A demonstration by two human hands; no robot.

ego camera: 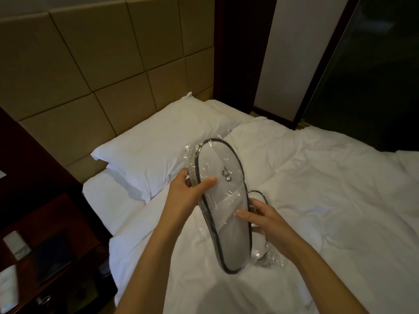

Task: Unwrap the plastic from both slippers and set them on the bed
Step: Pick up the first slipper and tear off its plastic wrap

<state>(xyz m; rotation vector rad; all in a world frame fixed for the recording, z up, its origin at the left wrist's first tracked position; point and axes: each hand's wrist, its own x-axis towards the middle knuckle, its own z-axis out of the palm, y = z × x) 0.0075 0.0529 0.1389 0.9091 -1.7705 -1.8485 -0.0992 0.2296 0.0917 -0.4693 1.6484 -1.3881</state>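
Note:
A white slipper (223,189) with black piping, still inside clear plastic wrap (192,152), is held tilted above the bed (328,189). My left hand (190,189) grips its left edge near the toe, thumb on top. My right hand (263,215) holds its right side lower down, fingers on the plastic. A second slipper (260,243) lies on the duvet behind and beneath the first, mostly hidden, with crumpled plastic (269,259) around its heel end.
A white pillow (158,146) lies at the bed head against a padded beige headboard (90,71). A dark wooden nightstand (45,245) with small items stands at the left. A dark glass panel (374,75) is at the right.

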